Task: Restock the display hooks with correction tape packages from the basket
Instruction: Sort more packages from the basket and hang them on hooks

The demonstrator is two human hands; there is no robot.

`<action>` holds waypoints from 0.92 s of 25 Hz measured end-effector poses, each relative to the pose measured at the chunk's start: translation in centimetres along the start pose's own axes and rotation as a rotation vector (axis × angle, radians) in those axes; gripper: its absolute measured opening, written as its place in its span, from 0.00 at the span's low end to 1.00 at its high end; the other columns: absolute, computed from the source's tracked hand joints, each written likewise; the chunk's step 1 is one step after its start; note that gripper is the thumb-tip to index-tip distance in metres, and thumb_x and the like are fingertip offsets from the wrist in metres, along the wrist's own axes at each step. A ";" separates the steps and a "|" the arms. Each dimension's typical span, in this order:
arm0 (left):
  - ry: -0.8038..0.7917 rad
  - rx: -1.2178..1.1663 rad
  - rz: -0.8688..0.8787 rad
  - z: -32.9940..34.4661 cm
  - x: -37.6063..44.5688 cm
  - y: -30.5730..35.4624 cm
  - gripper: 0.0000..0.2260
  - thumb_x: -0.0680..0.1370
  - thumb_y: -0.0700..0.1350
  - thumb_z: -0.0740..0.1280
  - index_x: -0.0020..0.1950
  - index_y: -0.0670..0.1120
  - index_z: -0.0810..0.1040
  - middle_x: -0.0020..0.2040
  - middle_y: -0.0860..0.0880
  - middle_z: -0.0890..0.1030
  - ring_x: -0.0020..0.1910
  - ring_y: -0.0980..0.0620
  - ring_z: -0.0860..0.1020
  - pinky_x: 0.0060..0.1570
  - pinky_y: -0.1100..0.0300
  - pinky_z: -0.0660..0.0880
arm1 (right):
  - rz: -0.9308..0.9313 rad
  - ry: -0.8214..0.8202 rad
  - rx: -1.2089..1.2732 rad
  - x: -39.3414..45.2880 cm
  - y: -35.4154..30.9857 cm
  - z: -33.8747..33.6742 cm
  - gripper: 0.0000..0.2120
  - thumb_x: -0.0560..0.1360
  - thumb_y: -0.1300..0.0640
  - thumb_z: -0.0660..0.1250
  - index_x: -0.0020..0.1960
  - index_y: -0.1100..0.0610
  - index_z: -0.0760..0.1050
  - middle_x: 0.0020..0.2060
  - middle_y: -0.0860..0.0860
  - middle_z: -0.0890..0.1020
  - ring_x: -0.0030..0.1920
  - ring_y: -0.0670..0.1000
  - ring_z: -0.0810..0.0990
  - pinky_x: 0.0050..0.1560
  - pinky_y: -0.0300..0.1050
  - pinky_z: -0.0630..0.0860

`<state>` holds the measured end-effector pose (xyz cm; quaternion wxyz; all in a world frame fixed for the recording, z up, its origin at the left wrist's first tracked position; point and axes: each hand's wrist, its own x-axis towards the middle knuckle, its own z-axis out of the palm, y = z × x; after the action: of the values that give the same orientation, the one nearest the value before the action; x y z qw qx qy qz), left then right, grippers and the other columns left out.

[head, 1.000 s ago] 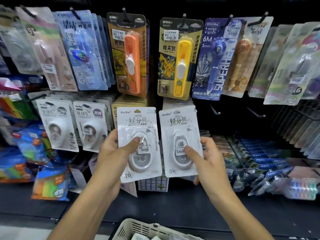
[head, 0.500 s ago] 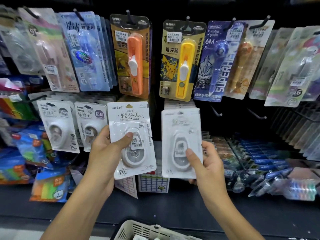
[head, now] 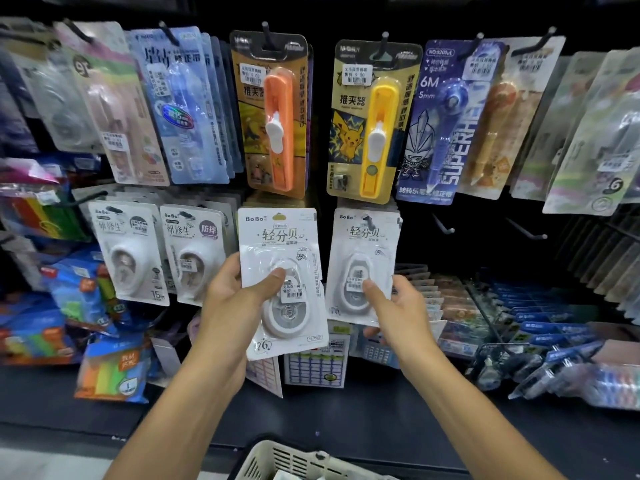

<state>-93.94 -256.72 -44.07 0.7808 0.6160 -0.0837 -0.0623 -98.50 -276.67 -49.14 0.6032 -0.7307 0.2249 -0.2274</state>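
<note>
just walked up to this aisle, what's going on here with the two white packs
A person is restocking correction tape on display hooks. The left hand holds one white correction tape package in front of the rack, thumb pressed on its blister. The right hand holds a second package up at its hook, which pokes through the hang hole. A cream basket sits below, at the bottom edge of the view.

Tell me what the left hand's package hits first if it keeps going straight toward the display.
Probably the stack of matching packages behind the package that the left hand holds; depth is unclear.
</note>
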 end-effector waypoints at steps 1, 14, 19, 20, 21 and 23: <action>-0.001 0.010 -0.003 0.2 -0.1 0.0 0.12 0.78 0.37 0.71 0.56 0.53 0.82 0.52 0.52 0.88 0.53 0.49 0.86 0.62 0.40 0.77 | 0.023 -0.010 -0.024 1.1 0.2 0.5 0.02 0.81 0.46 0.65 0.51 0.42 0.74 0.48 0.43 0.83 0.32 0.50 0.83 0.28 0.42 0.74; -0.164 0.025 -0.025 1.7 1.4 -0.5 0.14 0.78 0.36 0.70 0.60 0.50 0.81 0.54 0.49 0.87 0.55 0.46 0.85 0.62 0.41 0.78 | -0.031 -0.361 0.112 -2.4 -0.7 -0.8 0.24 0.73 0.40 0.72 0.66 0.47 0.72 0.56 0.50 0.85 0.50 0.49 0.85 0.45 0.49 0.83; -0.330 0.703 0.338 2.5 1.6 -1.5 0.17 0.78 0.63 0.65 0.63 0.58 0.77 0.64 0.61 0.81 0.66 0.55 0.76 0.64 0.53 0.73 | -0.052 -0.293 0.188 -5.0 -2.3 -1.8 0.13 0.76 0.55 0.73 0.59 0.49 0.79 0.43 0.52 0.88 0.32 0.48 0.83 0.23 0.41 0.73; -0.258 0.975 0.450 1.6 2.2 -1.5 0.23 0.77 0.66 0.61 0.68 0.57 0.75 0.68 0.60 0.76 0.70 0.54 0.71 0.68 0.51 0.68 | -0.047 -0.238 0.139 -4.9 -2.1 -2.4 0.10 0.77 0.55 0.72 0.58 0.49 0.80 0.42 0.52 0.87 0.30 0.48 0.81 0.22 0.41 0.70; -0.184 1.172 0.518 0.7 2.7 -1.5 0.26 0.78 0.65 0.60 0.72 0.56 0.71 0.74 0.57 0.70 0.75 0.53 0.65 0.72 0.48 0.62 | -0.034 -0.200 0.119 -4.9 -2.0 -3.0 0.07 0.78 0.55 0.71 0.56 0.48 0.80 0.41 0.52 0.87 0.27 0.48 0.79 0.21 0.40 0.68; -0.151 1.392 0.520 -0.8 3.5 -2.0 0.26 0.81 0.59 0.62 0.78 0.54 0.65 0.82 0.54 0.57 0.80 0.49 0.54 0.77 0.44 0.53 | -0.023 -0.143 0.097 -4.8 -1.9 -3.8 0.05 0.80 0.54 0.69 0.52 0.46 0.81 0.40 0.50 0.87 0.26 0.47 0.77 0.21 0.39 0.68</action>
<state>-90.30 -257.16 -45.98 0.1921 0.9224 -0.2999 0.1496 -104.48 -276.38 -46.93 0.6497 -0.7175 0.1617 -0.1920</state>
